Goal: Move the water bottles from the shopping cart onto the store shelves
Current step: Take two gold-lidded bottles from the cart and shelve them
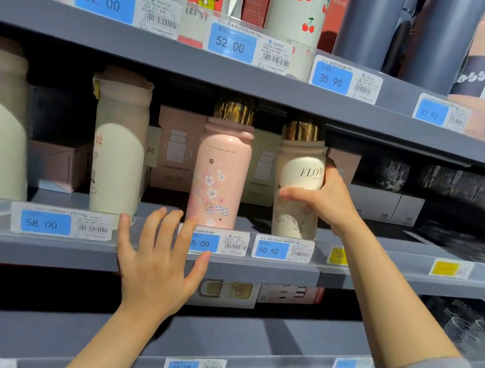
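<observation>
Bottle handling: the cream flask (pixel 298 178) is a rigid, smooth-walled vacuum bottle with a polished gold cap (pixel 304 131). Judged from its build, it is moderately heavy for its size, stiff, and liable to slip on its glossy coating; it is also tall and narrow, so it may tip if released off-balance. The recommended grip zone is the mid-body, below the shoulder, not the cap.

Position: the flask stands upright on the middle shelf (pixel 255 269), directly behind the 50.50 price tag (pixel 269 250). The pink cherry-blossom flask (pixel 221 175) stands just beside it at 9 o'clock, apart from it. Boxed stock sits behind both.

Right hand (pixel 329 200): it is wrapped around the cream flask from the 3 o'clock side, thumb across the front face and fingers behind the body. The flask lies at 9 o'clock from the palm, in contact with it. Whether the base rests fully on the shelf cannot be told.

Left hand (pixel 158 262): it is spread wide, fingers splayed, holding nothing. It hovers in front of the shelf edge; the pink flask lies at 1 o'clock from it, near the fingertips, contact not apparent.

The shopping cart is not in view.
</observation>
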{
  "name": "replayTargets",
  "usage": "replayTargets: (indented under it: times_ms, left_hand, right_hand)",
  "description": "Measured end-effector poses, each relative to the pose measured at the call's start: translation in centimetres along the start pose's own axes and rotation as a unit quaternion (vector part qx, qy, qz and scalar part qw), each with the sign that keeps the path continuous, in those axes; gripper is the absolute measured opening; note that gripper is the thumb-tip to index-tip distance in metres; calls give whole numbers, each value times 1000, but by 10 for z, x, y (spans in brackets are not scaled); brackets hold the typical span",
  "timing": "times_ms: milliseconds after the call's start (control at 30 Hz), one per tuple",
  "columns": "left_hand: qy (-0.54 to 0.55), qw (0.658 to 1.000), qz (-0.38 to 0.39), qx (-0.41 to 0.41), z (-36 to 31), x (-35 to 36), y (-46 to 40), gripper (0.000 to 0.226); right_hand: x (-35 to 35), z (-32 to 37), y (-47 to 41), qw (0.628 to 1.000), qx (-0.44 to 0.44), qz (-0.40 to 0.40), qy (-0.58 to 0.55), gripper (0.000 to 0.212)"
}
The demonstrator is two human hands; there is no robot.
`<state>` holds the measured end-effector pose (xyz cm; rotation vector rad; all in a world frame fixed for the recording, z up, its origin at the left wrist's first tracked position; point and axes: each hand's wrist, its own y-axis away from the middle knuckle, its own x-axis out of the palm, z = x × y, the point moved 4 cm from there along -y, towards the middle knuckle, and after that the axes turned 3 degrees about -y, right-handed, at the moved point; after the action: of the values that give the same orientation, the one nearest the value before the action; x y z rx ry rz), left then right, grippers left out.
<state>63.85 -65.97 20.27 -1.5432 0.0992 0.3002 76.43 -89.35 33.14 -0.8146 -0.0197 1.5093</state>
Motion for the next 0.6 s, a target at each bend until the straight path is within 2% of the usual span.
replayTargets:
  times_ms: [167,367,500,600]
  left_hand:
    - [-3,1000,-4,1,0,1,0,43]
    - [-9,1000,-7,2,0,1,0,44]
    - [-14,1000,-9,3,0,0,0,43]
    - [-15,1000,-7,3,0,0,1,44]
  right_hand:
    - [2,2,2,1000,4,-16,-10,84]
    - [11,1,15,994,17,-33,-100,75]
    - [18,2,21,995,4,-57,-77,72]
    - [23,1,24,993,5,-104,-46,72]
